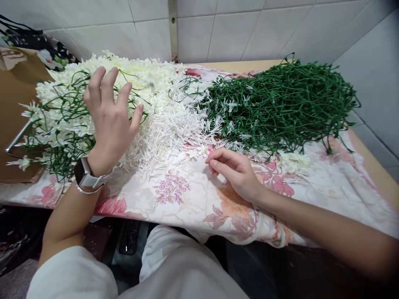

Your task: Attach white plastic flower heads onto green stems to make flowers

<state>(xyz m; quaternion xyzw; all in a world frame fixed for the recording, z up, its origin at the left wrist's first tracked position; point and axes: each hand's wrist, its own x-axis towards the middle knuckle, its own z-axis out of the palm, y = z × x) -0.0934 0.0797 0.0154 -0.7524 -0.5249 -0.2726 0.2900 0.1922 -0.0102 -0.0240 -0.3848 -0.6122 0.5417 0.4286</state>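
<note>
My left hand (109, 120) is raised with fingers spread, open, hovering over a heap of white artificial flowers on green stems (62, 120); it holds nothing. A watch with a pale strap sits on that wrist. My right hand (235, 170) rests on the floral cloth (174, 199), fingers curled together near a few small white flower pieces (196, 153); whether it pinches one I cannot make out. A pile of thin white plastic stamens (174, 124) lies between the hands. A large heap of bare green plastic stems (280, 108) lies at the right.
A brown cardboard sheet (12, 95) with a metal rod (17, 137) lies at the left. Tiled walls close in the back and right. The table's wooden edge (370, 162) shows at the right. My white-trousered knees (168, 265) are below the table front.
</note>
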